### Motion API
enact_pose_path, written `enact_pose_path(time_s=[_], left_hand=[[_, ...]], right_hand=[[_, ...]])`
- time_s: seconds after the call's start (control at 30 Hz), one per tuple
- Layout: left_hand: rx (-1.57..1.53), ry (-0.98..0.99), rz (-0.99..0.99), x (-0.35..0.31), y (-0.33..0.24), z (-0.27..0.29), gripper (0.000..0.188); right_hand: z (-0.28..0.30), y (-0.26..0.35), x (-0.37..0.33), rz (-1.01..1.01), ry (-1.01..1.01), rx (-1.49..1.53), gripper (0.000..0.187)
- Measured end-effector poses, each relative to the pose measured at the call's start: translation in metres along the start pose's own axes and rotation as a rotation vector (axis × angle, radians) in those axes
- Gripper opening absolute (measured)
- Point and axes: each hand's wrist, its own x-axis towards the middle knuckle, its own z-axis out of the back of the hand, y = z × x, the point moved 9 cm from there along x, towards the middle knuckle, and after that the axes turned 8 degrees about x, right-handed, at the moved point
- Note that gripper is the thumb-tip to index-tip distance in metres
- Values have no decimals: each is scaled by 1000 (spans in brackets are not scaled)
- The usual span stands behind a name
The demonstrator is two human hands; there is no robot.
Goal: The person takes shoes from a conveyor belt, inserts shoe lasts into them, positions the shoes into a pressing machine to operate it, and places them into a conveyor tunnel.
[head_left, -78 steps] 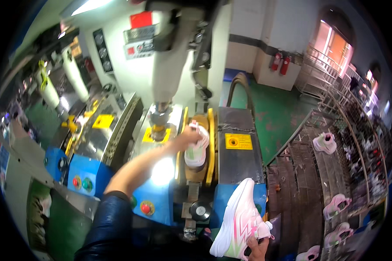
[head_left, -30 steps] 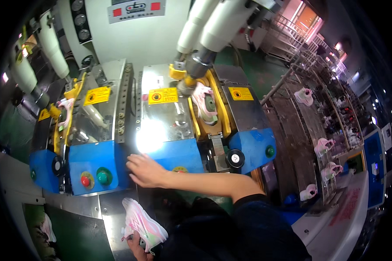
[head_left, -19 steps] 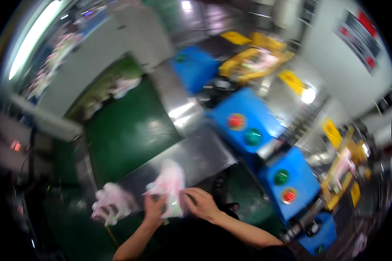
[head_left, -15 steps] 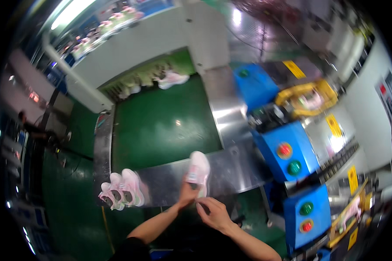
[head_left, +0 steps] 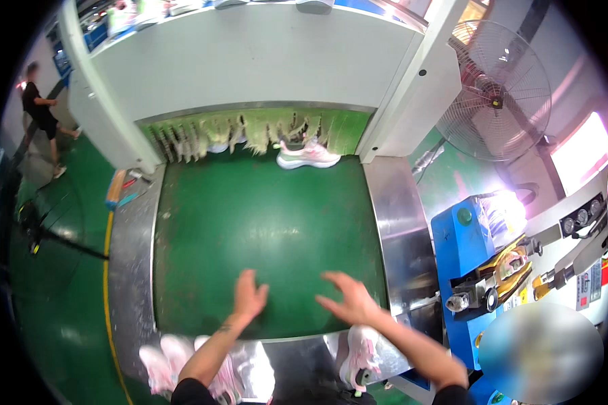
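My left hand (head_left: 248, 297) reaches over the near part of a green conveyor belt (head_left: 270, 216), its fingers apart and holding nothing. My right hand (head_left: 348, 300) is also open above the belt, thumb spread from the fingers. Beside my right forearm, a pale pink and white sneaker (head_left: 361, 351) rests on the near metal ledge (head_left: 297, 361). Several similar sneakers (head_left: 175, 352) stand side by side at the ledge's left end, partly covered by my left forearm. Across the belt, another pink and white sneaker (head_left: 309, 155) sits sideways at a frayed green curtain (head_left: 203, 138).
Blue machinery (head_left: 456, 243) with a green button stands along the right side. A large caged fan (head_left: 496, 94) is behind it. Metal side rails (head_left: 409, 223) border the belt. A person (head_left: 40, 111) is at the far left. More shoes (head_left: 152, 12) line a shelf above.
The sneaker formerly in my left hand, with my right hand at its end, is out of my hands. Both hands have moved forward over the belt and opened. The view has swung round.
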Motion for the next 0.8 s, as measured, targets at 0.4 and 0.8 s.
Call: enact_pose_path(time_s=[0.4,0.8], left_hand=[[103,-177,-55,75,137,36,44],[-440,320,429,40,56,9,76]], right_hand=[[52,-61,464,342,203,-1089,62],[-13,-21,-86,-650,-203,243,81]])
